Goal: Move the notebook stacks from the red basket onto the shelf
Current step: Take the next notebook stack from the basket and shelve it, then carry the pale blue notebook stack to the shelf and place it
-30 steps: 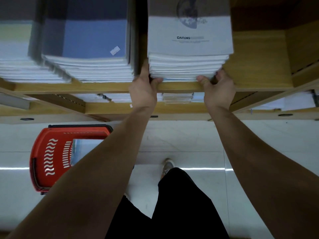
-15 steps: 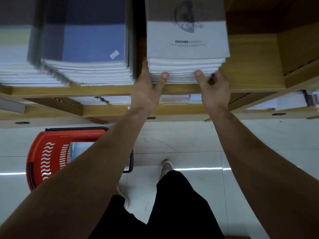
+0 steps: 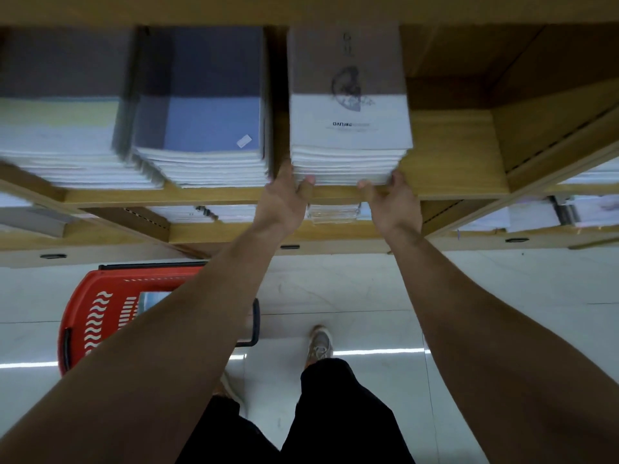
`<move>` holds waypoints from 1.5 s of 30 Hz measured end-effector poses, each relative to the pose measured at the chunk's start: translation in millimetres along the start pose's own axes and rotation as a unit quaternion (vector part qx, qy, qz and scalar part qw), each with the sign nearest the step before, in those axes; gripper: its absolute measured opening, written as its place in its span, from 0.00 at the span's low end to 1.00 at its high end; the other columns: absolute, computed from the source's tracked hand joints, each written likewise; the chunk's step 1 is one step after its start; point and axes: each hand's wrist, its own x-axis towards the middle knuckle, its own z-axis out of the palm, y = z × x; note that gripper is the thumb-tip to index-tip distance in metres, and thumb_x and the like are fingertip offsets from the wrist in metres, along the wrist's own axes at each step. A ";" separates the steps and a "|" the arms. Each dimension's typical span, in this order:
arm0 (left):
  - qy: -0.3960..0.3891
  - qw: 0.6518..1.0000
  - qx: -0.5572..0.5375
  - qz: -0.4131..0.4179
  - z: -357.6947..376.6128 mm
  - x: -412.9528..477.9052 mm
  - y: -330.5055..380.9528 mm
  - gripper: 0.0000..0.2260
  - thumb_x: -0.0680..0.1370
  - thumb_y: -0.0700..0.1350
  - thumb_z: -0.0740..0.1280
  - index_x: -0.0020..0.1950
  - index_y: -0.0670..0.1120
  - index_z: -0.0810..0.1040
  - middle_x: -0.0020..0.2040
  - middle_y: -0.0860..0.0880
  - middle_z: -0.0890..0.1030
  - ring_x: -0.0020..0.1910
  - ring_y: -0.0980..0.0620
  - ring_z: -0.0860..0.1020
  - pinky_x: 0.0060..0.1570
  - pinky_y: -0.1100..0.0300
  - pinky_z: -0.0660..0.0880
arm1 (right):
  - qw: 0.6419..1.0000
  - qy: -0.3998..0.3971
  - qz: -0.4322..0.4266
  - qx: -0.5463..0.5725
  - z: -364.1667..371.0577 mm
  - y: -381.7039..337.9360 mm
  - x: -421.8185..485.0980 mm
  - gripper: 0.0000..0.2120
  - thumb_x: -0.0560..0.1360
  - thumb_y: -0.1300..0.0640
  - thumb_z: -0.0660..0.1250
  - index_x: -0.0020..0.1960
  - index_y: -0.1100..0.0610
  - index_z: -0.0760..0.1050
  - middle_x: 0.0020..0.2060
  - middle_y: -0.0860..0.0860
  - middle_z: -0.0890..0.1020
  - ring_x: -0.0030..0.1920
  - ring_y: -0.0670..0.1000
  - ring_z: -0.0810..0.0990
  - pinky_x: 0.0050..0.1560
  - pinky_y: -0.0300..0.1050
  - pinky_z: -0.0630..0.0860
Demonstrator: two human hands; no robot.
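Stack (image 3: 348,128): on shelf (image 3: 201,197), long axis 12–6, front edge at lip. L hand (image 3: 284,199) at its 7 corner, R hand (image 3: 393,200) at 5, equally near; fingers (image 3: 398,177) wrapped round both corners. Basket (image 3: 97,316) at 8 on floor, notebook (image 3: 152,298) inside.

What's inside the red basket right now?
One light blue notebook cover shows inside the red basket. The left forearm covers the rest, so the count is hidden.
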 end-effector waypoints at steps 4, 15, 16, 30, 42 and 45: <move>-0.060 0.994 0.074 -0.045 -33.4 -47.1 -23.4 0.28 0.82 0.59 0.61 0.79 0.50 0.63 0.74 0.45 0.72 0.70 0.42 0.73 0.67 0.49 0.72 | 0.961 -0.090 -0.023 -0.261 -1.7 2.1 -60.1 0.36 0.77 0.35 0.64 0.77 0.54 0.62 0.70 0.57 0.72 0.69 0.61 0.71 0.61 0.55 0.72; -0.100 0.945 0.286 -0.122 -216.9 -157.5 -189.8 0.33 0.71 0.70 0.64 0.70 0.53 0.73 0.65 0.44 0.79 0.63 0.41 0.78 0.62 0.46 0.76 | 0.880 -0.240 -0.117 -0.394 94.3 -99.6 -193.1 0.39 0.75 0.33 0.64 0.77 0.53 0.59 0.74 0.57 0.66 0.72 0.61 0.65 0.66 0.57 0.66; -0.101 0.941 0.298 -0.129 -233.7 -164.7 -208.6 0.33 0.72 0.69 0.64 0.71 0.51 0.72 0.66 0.43 0.78 0.63 0.40 0.77 0.63 0.46 0.75 | 0.877 -0.246 -0.117 -0.395 111.1 -112.7 -205.3 0.40 0.75 0.32 0.64 0.78 0.53 0.58 0.75 0.57 0.65 0.73 0.61 0.64 0.67 0.58 0.65; -0.056 0.950 0.215 -0.218 -384.0 -237.2 -413.0 0.33 0.72 0.71 0.64 0.68 0.49 0.71 0.56 0.46 0.82 0.50 0.46 0.82 0.52 0.49 0.79 | 0.820 -0.309 -0.206 -0.435 305.8 -235.1 -348.1 0.40 0.74 0.34 0.66 0.78 0.52 0.61 0.75 0.56 0.65 0.74 0.61 0.63 0.68 0.58 0.65; 0.007 0.933 0.002 -0.359 -189.6 -199.2 -560.4 0.27 0.74 0.63 0.66 0.68 0.51 0.69 0.64 0.46 0.79 0.59 0.41 0.79 0.56 0.41 0.79 | 0.695 -0.425 -0.294 -0.500 494.9 -144.4 -239.1 0.38 0.75 0.37 0.68 0.76 0.56 0.62 0.73 0.59 0.68 0.71 0.61 0.67 0.68 0.56 0.68; 0.020 0.907 -0.048 -0.418 -115.8 -152.8 -602.6 0.32 0.76 0.61 0.68 0.74 0.48 0.65 0.70 0.44 0.74 0.66 0.41 0.75 0.63 0.41 0.75 | 0.681 -0.435 -0.320 -0.494 567.6 -97.8 -189.5 0.37 0.74 0.36 0.68 0.75 0.56 0.65 0.70 0.59 0.71 0.68 0.61 0.71 0.66 0.55 0.70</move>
